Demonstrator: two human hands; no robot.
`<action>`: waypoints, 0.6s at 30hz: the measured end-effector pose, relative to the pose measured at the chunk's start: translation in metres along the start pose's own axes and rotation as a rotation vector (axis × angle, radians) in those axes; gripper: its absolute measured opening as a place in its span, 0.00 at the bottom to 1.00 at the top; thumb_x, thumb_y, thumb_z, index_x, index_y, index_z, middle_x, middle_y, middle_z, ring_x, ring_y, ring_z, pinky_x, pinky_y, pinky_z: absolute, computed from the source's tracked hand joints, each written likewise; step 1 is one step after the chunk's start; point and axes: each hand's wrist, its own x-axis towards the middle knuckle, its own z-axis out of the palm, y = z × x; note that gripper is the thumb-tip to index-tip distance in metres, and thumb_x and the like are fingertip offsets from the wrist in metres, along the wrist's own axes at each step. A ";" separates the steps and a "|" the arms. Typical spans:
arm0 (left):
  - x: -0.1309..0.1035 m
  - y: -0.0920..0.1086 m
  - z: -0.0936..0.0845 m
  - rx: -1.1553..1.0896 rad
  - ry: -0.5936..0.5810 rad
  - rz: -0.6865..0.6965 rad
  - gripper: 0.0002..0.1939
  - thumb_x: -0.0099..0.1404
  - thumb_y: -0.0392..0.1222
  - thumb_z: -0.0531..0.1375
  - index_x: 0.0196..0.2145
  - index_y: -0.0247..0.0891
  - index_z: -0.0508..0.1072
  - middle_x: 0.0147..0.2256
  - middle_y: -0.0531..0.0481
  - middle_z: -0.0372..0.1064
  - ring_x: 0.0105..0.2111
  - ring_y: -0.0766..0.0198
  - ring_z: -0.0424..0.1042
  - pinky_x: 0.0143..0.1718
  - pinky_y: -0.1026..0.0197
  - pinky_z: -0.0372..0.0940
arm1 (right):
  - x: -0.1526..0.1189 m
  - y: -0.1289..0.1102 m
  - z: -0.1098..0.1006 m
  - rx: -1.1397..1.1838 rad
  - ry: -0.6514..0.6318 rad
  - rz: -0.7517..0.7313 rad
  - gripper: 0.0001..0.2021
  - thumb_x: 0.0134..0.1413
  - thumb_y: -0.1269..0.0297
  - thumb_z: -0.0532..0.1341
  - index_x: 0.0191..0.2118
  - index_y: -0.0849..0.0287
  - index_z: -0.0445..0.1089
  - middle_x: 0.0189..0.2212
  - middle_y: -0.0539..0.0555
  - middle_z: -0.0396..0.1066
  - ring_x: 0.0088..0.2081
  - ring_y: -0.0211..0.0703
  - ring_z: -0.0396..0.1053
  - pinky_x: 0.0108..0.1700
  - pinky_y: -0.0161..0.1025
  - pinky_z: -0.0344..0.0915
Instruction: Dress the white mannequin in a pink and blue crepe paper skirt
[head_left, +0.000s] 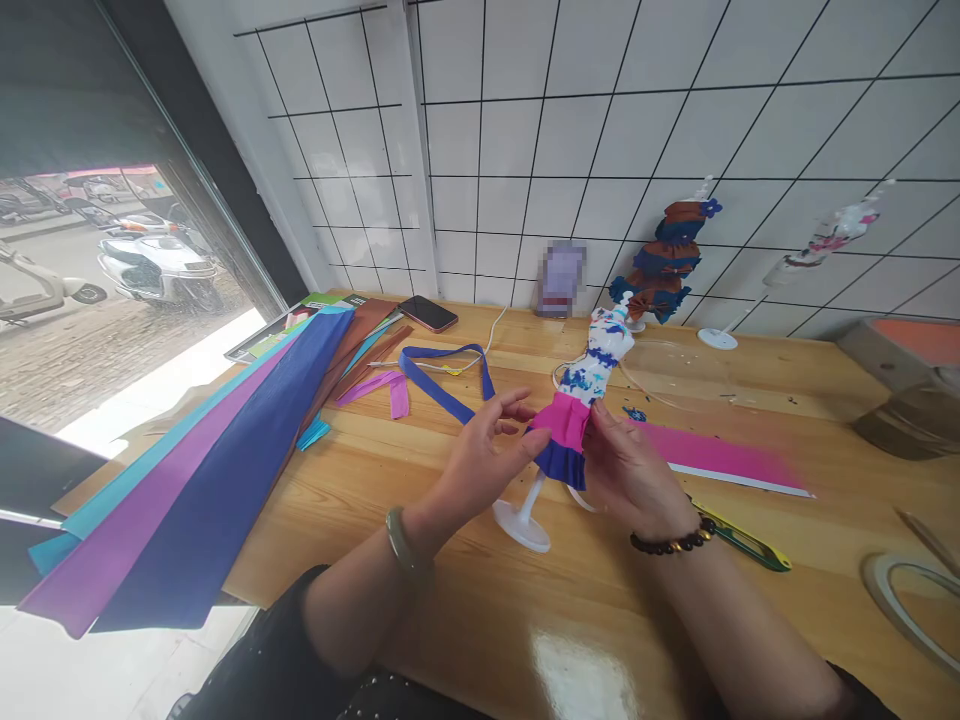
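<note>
A small white mannequin (600,345), splashed with blue, leans to the right on its stand with a round white base (523,527). Around its waist is a paper skirt (564,420), pink above a pleated dark blue layer. My left hand (491,445) has its thumb and curved fingertips at the skirt's left edge. Against the opposite side, my right hand (634,465) grips the skirt, its thumb near the waist; some of its fingers are hidden behind. A pink paper strip (720,455) lies to the right of that hand. Below it is a yellow-green utility knife (742,538).
Crepe paper sheets (225,460) spread over the table's left side. Behind them lies a phone (428,313). A blue strip (442,392) and a purple strip (390,388) curl nearby. A dressed mannequin (664,260) stands by the tiled wall. Tape rolls (889,600) sit at right.
</note>
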 end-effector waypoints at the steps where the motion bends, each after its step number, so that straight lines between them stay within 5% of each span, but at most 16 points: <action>1: 0.001 -0.001 -0.001 -0.016 0.015 -0.010 0.23 0.57 0.47 0.61 0.49 0.38 0.67 0.42 0.44 0.68 0.41 0.61 0.68 0.43 0.57 0.64 | 0.001 0.000 -0.001 0.011 0.002 0.010 0.09 0.46 0.55 0.65 0.31 0.55 0.73 0.30 0.50 0.75 0.35 0.40 0.70 0.42 0.40 0.64; 6: 0.002 0.001 -0.003 -0.042 0.009 -0.044 0.14 0.58 0.48 0.60 0.38 0.36 0.69 0.36 0.47 0.69 0.33 0.65 0.68 0.32 0.63 0.64 | -0.002 0.002 0.003 0.006 -0.067 0.044 0.09 0.46 0.56 0.66 0.26 0.55 0.71 0.26 0.49 0.74 0.35 0.41 0.70 0.42 0.40 0.64; 12: 0.000 0.009 -0.002 0.149 0.011 0.180 0.06 0.58 0.42 0.61 0.31 0.38 0.68 0.37 0.47 0.68 0.40 0.62 0.68 0.43 0.59 0.64 | -0.005 0.007 0.008 -0.102 -0.070 -0.051 0.09 0.45 0.57 0.66 0.25 0.55 0.72 0.22 0.47 0.71 0.27 0.37 0.65 0.33 0.35 0.62; 18: -0.001 0.006 -0.002 0.233 0.011 0.149 0.07 0.57 0.43 0.61 0.32 0.38 0.69 0.37 0.47 0.70 0.39 0.62 0.69 0.40 0.59 0.65 | -0.003 0.011 0.004 -0.094 -0.022 -0.081 0.10 0.41 0.56 0.69 0.23 0.56 0.72 0.19 0.45 0.67 0.23 0.32 0.59 0.28 0.33 0.57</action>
